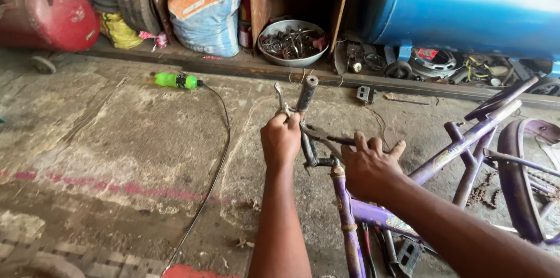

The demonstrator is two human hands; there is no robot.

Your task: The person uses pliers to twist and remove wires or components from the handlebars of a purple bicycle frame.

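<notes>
Left hand (280, 140) gripping handlebar (305, 96), right hand (368, 164) splayed

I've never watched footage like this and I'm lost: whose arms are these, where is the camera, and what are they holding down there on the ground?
The single picture comes from a camera worn on a person's head, looking down, so the two bare arms are that person's own hands. The left hand is closed around a handlebar and a metal wrench. The right hand rests, fingers spread, on the front of a purple bicycle frame lying on the concrete floor. Also on the floor: a green bottle and a thin black cable. Behind stand a red tank, a sack, a metal bowl of parts and a blue drum.
</notes>
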